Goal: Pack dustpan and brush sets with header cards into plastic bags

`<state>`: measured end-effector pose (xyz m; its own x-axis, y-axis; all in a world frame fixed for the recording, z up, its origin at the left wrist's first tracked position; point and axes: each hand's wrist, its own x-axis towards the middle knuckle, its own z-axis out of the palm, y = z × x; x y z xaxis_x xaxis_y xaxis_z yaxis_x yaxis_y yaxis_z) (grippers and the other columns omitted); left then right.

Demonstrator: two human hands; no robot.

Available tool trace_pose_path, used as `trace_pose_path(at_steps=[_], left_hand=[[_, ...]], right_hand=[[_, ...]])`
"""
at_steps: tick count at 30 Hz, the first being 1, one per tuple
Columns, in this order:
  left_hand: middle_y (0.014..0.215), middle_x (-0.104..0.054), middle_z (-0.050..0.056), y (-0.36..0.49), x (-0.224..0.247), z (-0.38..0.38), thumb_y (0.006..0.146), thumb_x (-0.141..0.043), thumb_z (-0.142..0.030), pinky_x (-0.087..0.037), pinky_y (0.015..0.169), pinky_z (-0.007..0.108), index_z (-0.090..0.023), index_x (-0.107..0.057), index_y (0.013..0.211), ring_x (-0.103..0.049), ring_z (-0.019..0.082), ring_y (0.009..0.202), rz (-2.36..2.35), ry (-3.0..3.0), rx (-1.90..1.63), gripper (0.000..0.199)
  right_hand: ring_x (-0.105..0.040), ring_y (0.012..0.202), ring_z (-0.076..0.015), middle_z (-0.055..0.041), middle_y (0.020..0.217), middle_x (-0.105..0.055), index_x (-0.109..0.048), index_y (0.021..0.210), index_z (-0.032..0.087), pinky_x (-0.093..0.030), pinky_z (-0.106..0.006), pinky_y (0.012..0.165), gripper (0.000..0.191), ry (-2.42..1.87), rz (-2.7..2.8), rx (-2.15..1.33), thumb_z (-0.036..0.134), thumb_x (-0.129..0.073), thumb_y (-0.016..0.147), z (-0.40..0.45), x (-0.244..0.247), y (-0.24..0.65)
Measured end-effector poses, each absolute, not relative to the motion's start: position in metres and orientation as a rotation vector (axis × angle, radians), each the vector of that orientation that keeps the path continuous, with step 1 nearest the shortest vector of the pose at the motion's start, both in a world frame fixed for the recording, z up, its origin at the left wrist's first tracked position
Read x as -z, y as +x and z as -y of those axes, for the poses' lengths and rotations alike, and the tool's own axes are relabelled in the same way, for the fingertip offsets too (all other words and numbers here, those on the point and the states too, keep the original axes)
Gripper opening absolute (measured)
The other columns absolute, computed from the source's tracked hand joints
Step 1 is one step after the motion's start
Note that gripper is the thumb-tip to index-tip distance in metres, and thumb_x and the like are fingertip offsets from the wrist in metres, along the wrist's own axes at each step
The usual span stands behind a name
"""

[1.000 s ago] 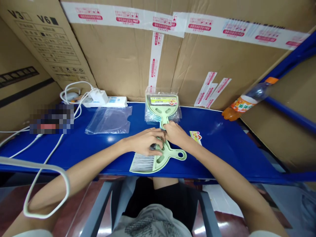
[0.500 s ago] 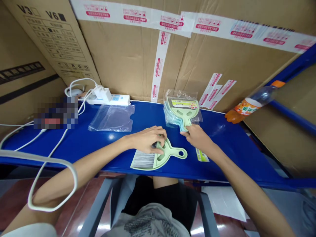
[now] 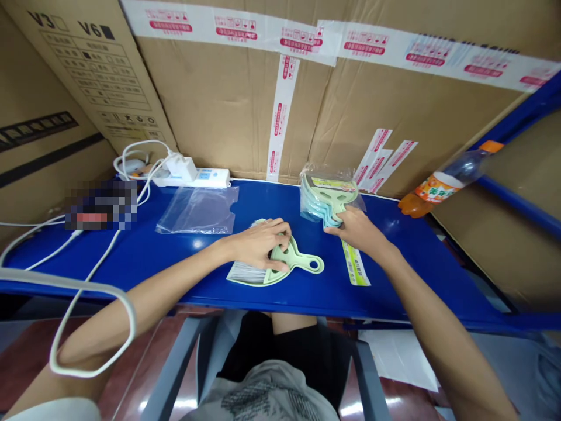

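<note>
A green dustpan with a white-bristled brush (image 3: 298, 258) lies on the blue table (image 3: 201, 286), its handle pointing right. My left hand (image 3: 265, 242) grips it from above, fingers curled over its middle. At the back, my right hand (image 3: 357, 228) pinches the handle end of a stack of dustpan sets (image 3: 333, 196), green on top and light blue below, in clear plastic bags. A yellow-green label strip (image 3: 356, 264) lies below my right wrist.
A clear plastic bag (image 3: 199, 210) lies flat at the left, before a white power strip (image 3: 213, 177) with cables. An orange drink bottle (image 3: 442, 186) leans at the right. Cardboard (image 3: 219, 105) stands behind the table.
My right hand has moved slightly right and away with the stack, uncovering more of the label strip. My left hand and the green dustpan have shifted slightly left and away.
</note>
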<state>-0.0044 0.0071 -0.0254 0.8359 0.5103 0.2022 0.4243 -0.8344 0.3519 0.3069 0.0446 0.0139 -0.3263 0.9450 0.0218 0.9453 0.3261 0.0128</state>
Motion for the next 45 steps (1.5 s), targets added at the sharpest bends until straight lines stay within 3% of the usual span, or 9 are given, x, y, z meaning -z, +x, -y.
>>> trace_pose_path(at_steps=[7,14,18,20,22,26,32,37,45], left_hand=[[0.121,-0.067,0.015,-0.002,0.025,-0.004,0.094,-0.076,-0.072,-0.048,0.099,0.046,-0.017,-0.068,0.102,-0.06,0.032,0.109,-0.717,2.72,-0.425,0.056],[0.121,-0.065,0.017,-0.002,0.026,-0.003,0.093,-0.075,-0.074,-0.05,0.101,0.048,-0.017,-0.066,0.102,-0.059,0.033,0.111,-0.71,2.713,-0.422,0.058],[0.119,-0.065,0.017,0.0,0.028,-0.002,0.092,-0.075,-0.075,-0.05,0.099,0.048,-0.018,-0.064,0.099,-0.059,0.033,0.109,-0.718,2.723,-0.447,0.059],[0.117,-0.065,0.016,0.002,0.03,-0.001,0.091,-0.076,-0.076,-0.05,0.098,0.048,-0.018,-0.062,0.096,-0.059,0.032,0.106,-0.723,2.72,-0.461,0.06],[0.114,-0.065,0.014,0.004,0.03,0.0,0.089,-0.077,-0.077,-0.05,0.099,0.048,-0.019,-0.062,0.096,-0.059,0.032,0.103,-0.742,2.706,-0.492,0.06],[0.115,-0.066,0.014,0.006,0.026,0.002,0.086,-0.081,-0.076,-0.05,0.098,0.049,-0.02,-0.062,0.098,-0.061,0.032,0.105,-0.798,2.676,-0.565,0.06],[0.125,-0.068,0.014,0.004,0.018,0.002,0.08,-0.086,-0.074,-0.05,0.106,0.054,-0.023,-0.054,0.095,-0.065,0.032,0.11,-0.851,2.634,-0.675,0.062],[0.121,-0.069,0.014,0.007,0.015,0.005,0.08,-0.085,-0.075,-0.051,0.107,0.054,-0.023,-0.053,0.092,-0.064,0.033,0.111,-0.862,2.672,-0.696,0.062],[0.127,-0.071,0.017,0.011,0.016,0.007,0.068,-0.09,-0.054,-0.054,0.103,0.056,-0.024,-0.051,0.093,-0.067,0.038,0.118,-0.944,2.654,-0.788,0.055]], right_hand=[[-0.061,0.066,-0.0215,-0.0096,0.076,-0.068,-0.062,0.073,0.02,-0.048,-0.035,0.07,0.067,-1.943,2.313,-0.518,0.06,-0.029,0.116,-0.062,-0.047,0.305],[-0.057,0.053,-0.014,-0.0114,0.081,-0.077,-0.071,0.08,0.015,-0.046,-0.028,0.054,0.052,-2.069,2.358,-0.757,0.054,-0.055,0.111,-0.061,-0.092,0.296],[-0.074,0.08,-0.0261,-0.0168,0.096,-0.08,-0.083,0.095,0.015,-0.052,-0.034,0.068,0.048,-2.172,2.234,-0.158,0.052,-0.056,0.111,-0.033,-0.111,0.285],[-0.076,0.1,-0.0335,-0.0213,0.117,-0.079,-0.085,0.11,0.016,-0.054,-0.038,0.077,0.046,-2.054,2.061,0.343,0.049,-0.054,0.111,-0.012,-0.11,0.277],[-0.075,0.107,-0.034,-0.0211,0.126,-0.078,-0.085,0.117,0.017,-0.053,-0.038,0.08,0.045,-1.872,2.046,0.487,0.047,-0.052,0.111,0.008,-0.1,0.268],[-0.077,0.094,-0.0284,-0.0118,0.102,-0.084,-0.085,0.112,0.022,-0.051,-0.034,0.075,0.041,-1.76,2.421,-0.098,0.052,-0.057,0.11,0.029,-0.063,0.262],[-0.07,0.055,-0.0183,-0.0021,0.073,-0.076,-0.076,0.138,0.018,-0.055,-0.029,0.057,0.048,-1.389,2.24,-1.207,0.05,-0.059,0.106,0.024,-0.011,0.282],[-0.061,0.042,-0.0145,0.0006,0.058,-0.069,-0.08,0.132,0.011,-0.05,-0.027,0.051,0.053,-1.301,2.095,-1.239,0.052,-0.065,0.102,0.026,-0.004,0.287],[-0.052,0.038,-0.0116,0.0013,0.052,-0.064,-0.084,0.125,0.009,-0.042,-0.025,0.046,0.06,-1.359,1.929,-1.215,0.06,-0.07,0.097,0.029,0.0,0.284]])
